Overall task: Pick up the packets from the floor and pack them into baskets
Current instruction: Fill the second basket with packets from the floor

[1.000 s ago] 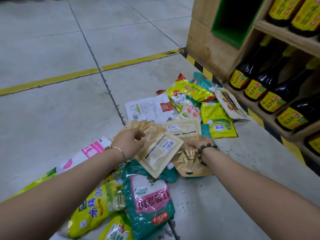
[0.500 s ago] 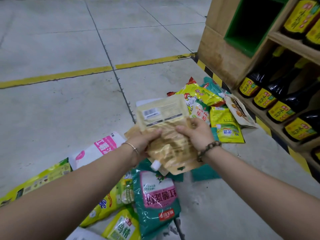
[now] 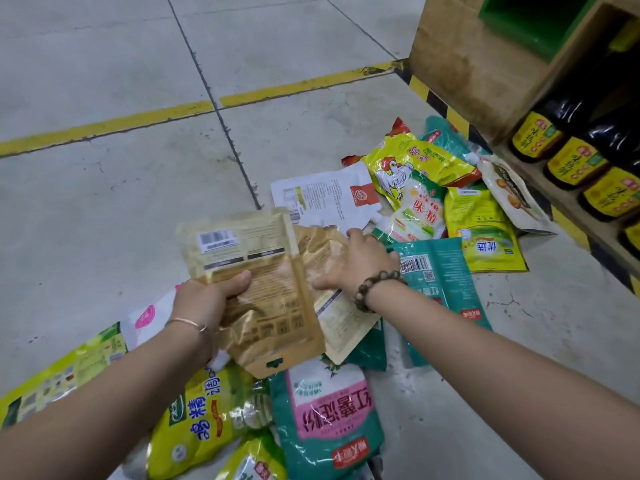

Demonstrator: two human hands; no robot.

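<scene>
We are now holding the tan packet (image 3: 249,271) up off the floor (image 3: 104,220) with the left hand (image 3: 214,299) alone, its fingers clenched on the packet's edge. Half a second ago both hands were lifting it. The right hand (image 3: 360,268) is lying with released fingers on another tan packet (image 3: 318,247) in the pile beside the shelf (image 3: 467,64). No basket is showing, so we judge that more gathering is coming first. We are reading 红薯淀粉 on the teal packet (image 3: 329,410) and 味精 on a white-green one (image 3: 420,209).

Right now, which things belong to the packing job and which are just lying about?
Job: tan foil pouch gripped by the left hand; second tan pouch under the right hand; teal packet with pink label; yellow rooster-print packet; white flat pouch.
Lying about: dark sauce bottles with yellow labels; wooden shelf; yellow floor line.
</scene>
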